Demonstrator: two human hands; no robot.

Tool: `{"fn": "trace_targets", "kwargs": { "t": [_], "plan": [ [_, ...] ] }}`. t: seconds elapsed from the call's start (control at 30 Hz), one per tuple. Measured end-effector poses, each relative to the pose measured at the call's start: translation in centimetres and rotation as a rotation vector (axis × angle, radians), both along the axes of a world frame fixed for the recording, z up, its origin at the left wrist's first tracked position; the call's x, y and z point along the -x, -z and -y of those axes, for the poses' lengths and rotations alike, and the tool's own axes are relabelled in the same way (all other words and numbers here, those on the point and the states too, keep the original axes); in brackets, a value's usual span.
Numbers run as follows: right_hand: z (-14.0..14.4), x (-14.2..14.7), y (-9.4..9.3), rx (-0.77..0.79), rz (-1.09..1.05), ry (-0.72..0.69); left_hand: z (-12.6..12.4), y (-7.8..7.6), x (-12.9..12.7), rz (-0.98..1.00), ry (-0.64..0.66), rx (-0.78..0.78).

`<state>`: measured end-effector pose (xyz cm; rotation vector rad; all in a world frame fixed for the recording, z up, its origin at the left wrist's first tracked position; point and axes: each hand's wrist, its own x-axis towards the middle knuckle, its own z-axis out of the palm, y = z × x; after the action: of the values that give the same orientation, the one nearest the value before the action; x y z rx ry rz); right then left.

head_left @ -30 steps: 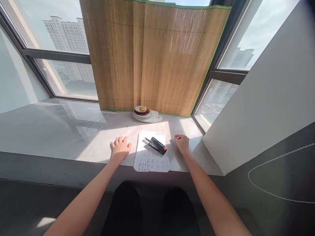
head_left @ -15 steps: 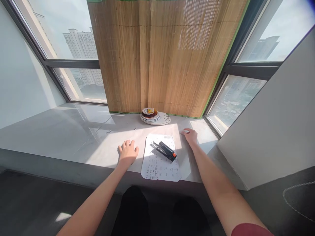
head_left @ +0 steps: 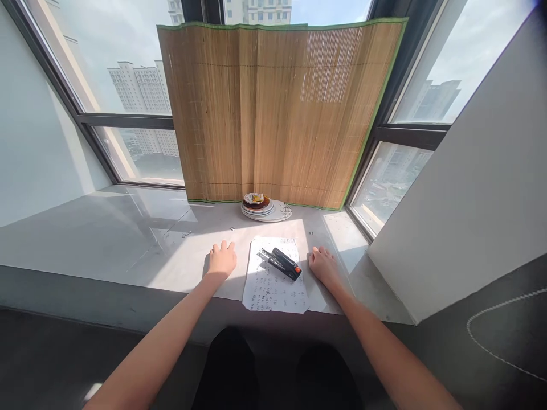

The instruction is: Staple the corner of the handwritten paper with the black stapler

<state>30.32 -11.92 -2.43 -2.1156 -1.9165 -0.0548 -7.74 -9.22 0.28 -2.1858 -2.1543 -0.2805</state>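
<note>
A white sheet of paper [head_left: 273,279], rectangular with clipped near corners and covered in small dark handwriting, lies flat on a smooth, pale grey stone-like sill [head_left: 128,239]. On the paper's far half rests a black stapler [head_left: 281,263], a slim oblong body of matt plastic with an orange end. Its long axis runs diagonally across the paper: the orange end points toward the paper's near right, the open metal-tipped end toward its far left. The left hand [head_left: 222,261] lies palm down on the sill just left of the paper, fingers loosely spread, holding nothing. The right hand [head_left: 323,265] rests just right of the paper, fingers relaxed and slightly curled, empty, near the stapler but apart from it. Beyond the paper stands a stack of round plates [head_left: 265,208] before a ribbed bamboo blind [head_left: 277,114] edged in green.
</note>
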Motion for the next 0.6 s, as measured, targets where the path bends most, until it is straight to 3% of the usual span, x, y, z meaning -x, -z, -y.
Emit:
{"fn": "trace_targets", "kwargs": {
  "t": [0.13,0.3,0.43,0.6],
  "plan": [
    [-0.3,0.1,-1.2,0.058,-0.005,0.023,-4.3,-1.1,0.5,0.044,-0.041,-0.007],
    [-0.4,0.0,-1.5,0.081,-0.004,0.027,-7.7,-0.6,0.4,0.112,0.021,-0.026],
    [-0.4,-0.1,-1.3,0.056,-0.014,0.024,-7.7,-0.2,0.4,0.134,0.120,0.012],
    [-0.4,-0.4,-1.1,0.030,-0.042,0.016,-4.7,0.7,-0.1,0.146,0.143,-0.017]
  ]
}}
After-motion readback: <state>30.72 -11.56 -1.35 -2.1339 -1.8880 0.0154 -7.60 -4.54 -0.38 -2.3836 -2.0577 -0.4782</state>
